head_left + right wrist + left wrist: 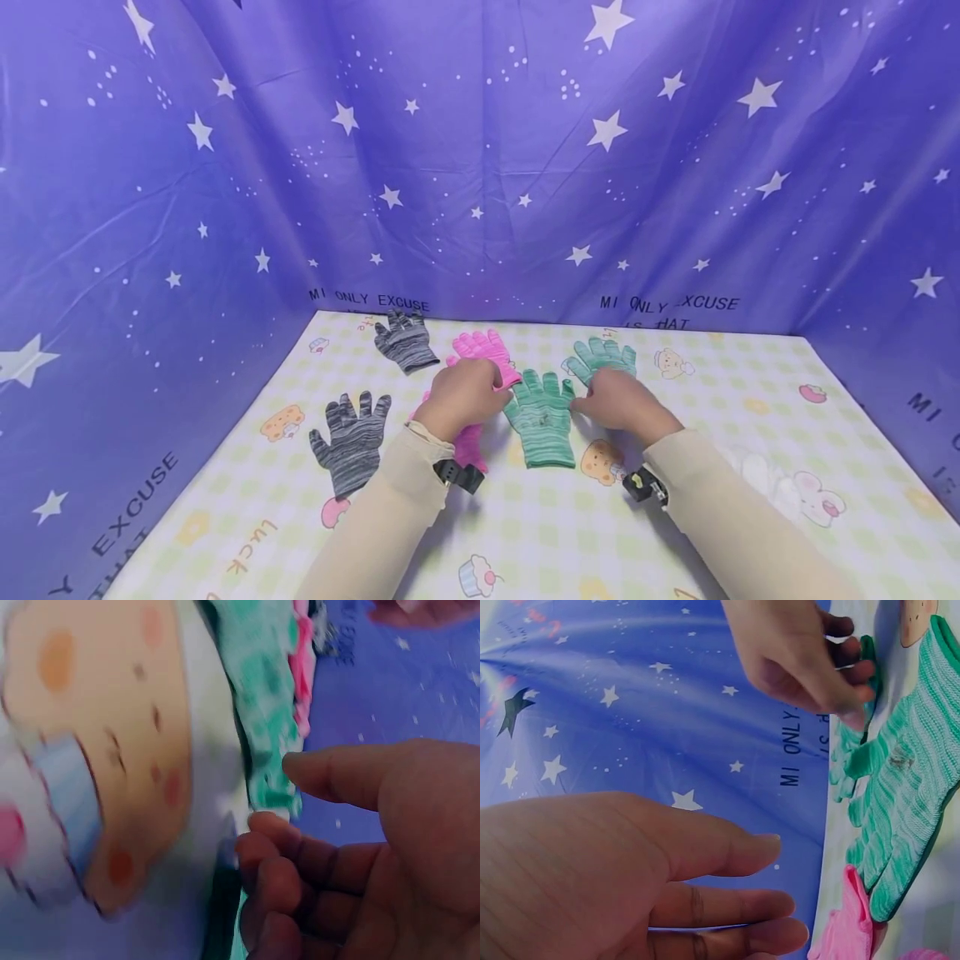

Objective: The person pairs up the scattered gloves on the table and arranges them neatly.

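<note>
In the head view, a striped green glove [546, 429] lies flat with its fingers pointing away and a small dark mark on it. My left hand [467, 396] is at its left side, over a pink glove [472, 446] that it partly hides. The left wrist view shows the fingers [735, 907] of that hand loosely extended, holding nothing. My right hand [626, 404] is by the green glove's right edge, fingers loosely bent, with a gap to the thumb in the right wrist view. It partly covers a second green glove [602, 356] farther back.
Another pink glove [483, 348] lies beyond my left hand. Two grey-black striped gloves, one farther back [407, 343] and one nearer [350, 450], lie to the left. A checked cloth with cartoon prints covers the table [405, 575]; a purple star curtain [480, 167] surrounds it.
</note>
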`<action>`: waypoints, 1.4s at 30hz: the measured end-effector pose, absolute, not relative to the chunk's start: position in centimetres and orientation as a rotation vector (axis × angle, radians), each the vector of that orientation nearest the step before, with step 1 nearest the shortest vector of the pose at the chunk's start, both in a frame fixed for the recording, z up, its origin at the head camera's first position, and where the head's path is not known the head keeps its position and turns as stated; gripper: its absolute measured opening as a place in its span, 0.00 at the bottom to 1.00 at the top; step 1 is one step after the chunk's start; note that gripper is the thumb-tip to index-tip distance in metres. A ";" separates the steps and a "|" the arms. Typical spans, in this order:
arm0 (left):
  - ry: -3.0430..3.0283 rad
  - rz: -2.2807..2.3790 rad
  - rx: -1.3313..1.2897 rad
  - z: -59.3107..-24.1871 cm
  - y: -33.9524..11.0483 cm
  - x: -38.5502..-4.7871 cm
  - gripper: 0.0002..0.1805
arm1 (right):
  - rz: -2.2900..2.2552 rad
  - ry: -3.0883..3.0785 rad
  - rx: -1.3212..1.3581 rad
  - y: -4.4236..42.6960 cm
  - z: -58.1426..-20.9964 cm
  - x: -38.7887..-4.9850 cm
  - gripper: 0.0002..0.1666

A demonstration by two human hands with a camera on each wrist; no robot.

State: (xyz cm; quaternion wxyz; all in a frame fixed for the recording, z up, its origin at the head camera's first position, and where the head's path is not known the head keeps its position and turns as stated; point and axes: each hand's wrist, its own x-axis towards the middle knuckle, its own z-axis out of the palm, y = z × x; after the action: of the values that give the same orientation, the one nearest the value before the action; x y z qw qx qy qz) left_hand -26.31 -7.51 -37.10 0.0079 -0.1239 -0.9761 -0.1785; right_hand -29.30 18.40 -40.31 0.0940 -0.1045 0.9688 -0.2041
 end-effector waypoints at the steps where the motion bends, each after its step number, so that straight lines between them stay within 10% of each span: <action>1: -3.053 -0.564 -0.389 -37.1 -7.5 -26.3 0.16 | -0.600 2.871 -0.301 18.0 -40.4 -29.0 0.28; 42: -3.084 -0.621 -0.375 -36.2 -7.9 -26.0 0.20 | -0.509 2.966 -0.385 15.9 -37.8 -26.6 0.29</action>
State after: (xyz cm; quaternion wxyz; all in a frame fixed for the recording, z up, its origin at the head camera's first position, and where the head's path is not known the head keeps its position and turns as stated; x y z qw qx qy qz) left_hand -26.01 -7.93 -36.23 -0.0131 -0.1184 -0.9733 -0.1959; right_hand -26.56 15.89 -37.82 0.0539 -0.1267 0.9762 -0.1676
